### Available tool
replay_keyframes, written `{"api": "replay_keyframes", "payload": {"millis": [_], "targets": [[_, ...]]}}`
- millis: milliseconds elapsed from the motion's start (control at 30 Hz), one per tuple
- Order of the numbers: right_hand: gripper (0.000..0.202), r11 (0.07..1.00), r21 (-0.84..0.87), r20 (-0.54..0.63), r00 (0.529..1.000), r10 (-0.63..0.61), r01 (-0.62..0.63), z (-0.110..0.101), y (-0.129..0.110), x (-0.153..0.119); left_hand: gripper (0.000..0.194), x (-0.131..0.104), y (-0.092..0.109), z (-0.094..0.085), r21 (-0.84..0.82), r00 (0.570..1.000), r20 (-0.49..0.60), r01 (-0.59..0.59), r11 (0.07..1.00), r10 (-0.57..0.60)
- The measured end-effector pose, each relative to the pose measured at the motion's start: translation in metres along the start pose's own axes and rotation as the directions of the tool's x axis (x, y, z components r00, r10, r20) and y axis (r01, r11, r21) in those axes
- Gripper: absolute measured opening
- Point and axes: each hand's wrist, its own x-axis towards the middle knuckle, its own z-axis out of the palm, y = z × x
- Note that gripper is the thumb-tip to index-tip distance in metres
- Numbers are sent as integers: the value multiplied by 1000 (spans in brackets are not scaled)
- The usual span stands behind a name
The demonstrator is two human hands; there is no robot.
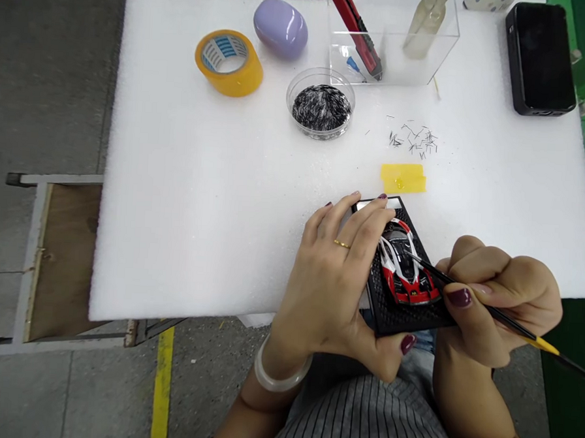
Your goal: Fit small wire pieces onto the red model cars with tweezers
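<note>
My left hand [331,273] is wrapped over the left side of a black textured base [395,324], fingers at its far edge and thumb at its near edge. On that base sits a red, white and black model car [409,290], partly hidden by my fingers. A thin black brush [434,272] with a yellow band is pinched in my right hand [498,302]. Its tip reaches the middle of the car; whether it touches is too small to tell. Just beyond the base lies a yellow tape piece [403,178] with a small clear drop on it.
A round clear dish [320,109] holds short black pieces; more pieces [419,140] lie scattered to its right. Behind are a yellow tape roll [246,76], a purple egg-shaped object [281,29], a clear box [403,71] with a red cutter [356,26], and a black device [541,59].
</note>
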Motion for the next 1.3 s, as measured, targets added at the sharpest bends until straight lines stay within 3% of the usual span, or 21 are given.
{"api": "replay_keyframes", "payload": {"millis": [500,633,733,833,867,933,1000,1100,1300], "targets": [[21,994,78,50,995,-82,78,-1,1,2,102,-1,0,0,9,1000,-16,-24,1000,24],[19,972,224,-95,994,-53,74,2,5,6,98,0,-2,1,21,999,-16,-32,999,32],[17,951,277,-200,976,-83,138,1,12,10,100,-1,-2,2,53,998,-20,-57,997,58],[5,986,108,-218,971,-99,125,-7,12,8,107,-3,3,5,121,997,-33,-63,991,67],[13,996,25,-203,976,-82,89,-11,8,6,109,-3,6,7,147,997,-43,-58,987,65],[20,991,-132,-125,992,13,-29,-20,-3,0,111,-4,15,14,197,995,-84,-40,979,58],[12,950,-279,-16,990,144,-142,-29,-16,-5,107,-3,26,23,240,988,-148,-12,971,49],[21,860,-472,74,963,260,-196,-40,-31,-9,97,-2,38,39,291,972,-229,14,956,55],[23,811,-552,73,958,279,-194,-51,-25,-9,89,1,47,64,321,938,-339,39,946,76]]}}
